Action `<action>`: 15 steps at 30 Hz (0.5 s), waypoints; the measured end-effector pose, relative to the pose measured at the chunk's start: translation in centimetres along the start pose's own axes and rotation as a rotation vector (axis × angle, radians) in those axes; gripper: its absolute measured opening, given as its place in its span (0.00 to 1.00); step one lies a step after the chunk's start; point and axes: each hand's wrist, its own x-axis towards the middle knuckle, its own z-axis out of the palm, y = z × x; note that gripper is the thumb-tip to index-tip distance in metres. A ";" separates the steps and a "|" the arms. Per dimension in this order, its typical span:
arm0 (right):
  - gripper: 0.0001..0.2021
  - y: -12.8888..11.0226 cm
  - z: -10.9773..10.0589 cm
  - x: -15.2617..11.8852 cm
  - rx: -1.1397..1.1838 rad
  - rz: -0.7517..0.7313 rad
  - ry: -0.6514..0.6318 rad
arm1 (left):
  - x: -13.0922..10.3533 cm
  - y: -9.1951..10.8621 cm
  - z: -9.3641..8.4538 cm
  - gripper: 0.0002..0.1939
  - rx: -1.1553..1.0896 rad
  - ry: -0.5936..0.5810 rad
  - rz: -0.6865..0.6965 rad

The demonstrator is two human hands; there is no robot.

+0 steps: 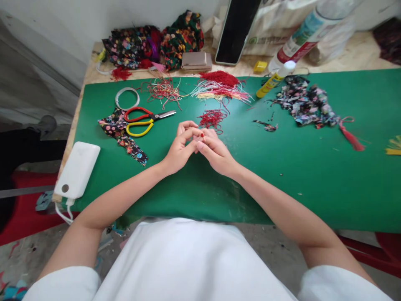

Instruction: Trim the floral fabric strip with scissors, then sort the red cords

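My left hand and my right hand meet fingertip to fingertip above the green mat. Both are closed in a pinch around a small red piece, mostly covered by the fingers; its exact kind is too small to make out. Just beyond the fingertips lies a loose bundle of dark red cords. Scissors with one red and one yellow handle rest to the left, partly over a strip of flowered black fabric.
Farther back are red thread and pale cords, tangled cords, a tape roll and a glue bottle. Fabric scraps and a red tassel lie right. A power bank sits at the left edge; a phone stands behind.
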 end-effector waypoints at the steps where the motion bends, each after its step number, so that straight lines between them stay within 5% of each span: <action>1: 0.31 -0.1 0.3 -0.1 -0.002 0.001 -0.002 | 0.1 0.3 0.1 0.21 -0.124 0.018 -0.078; 5: 0.27 -0.1 0.9 -0.7 -0.206 -0.001 -0.018 | 0.8 1.6 0.3 0.07 -0.569 0.142 -0.419; 9: 0.23 0.5 0.9 -0.8 -0.644 -0.084 -0.165 | 1.5 2.5 0.3 0.11 -0.708 0.306 -0.601; 15: 0.20 1.1 -1.9 0.4 -0.789 -0.278 -0.462 | 2.2 2.8 0.0 0.14 -0.694 0.220 -0.687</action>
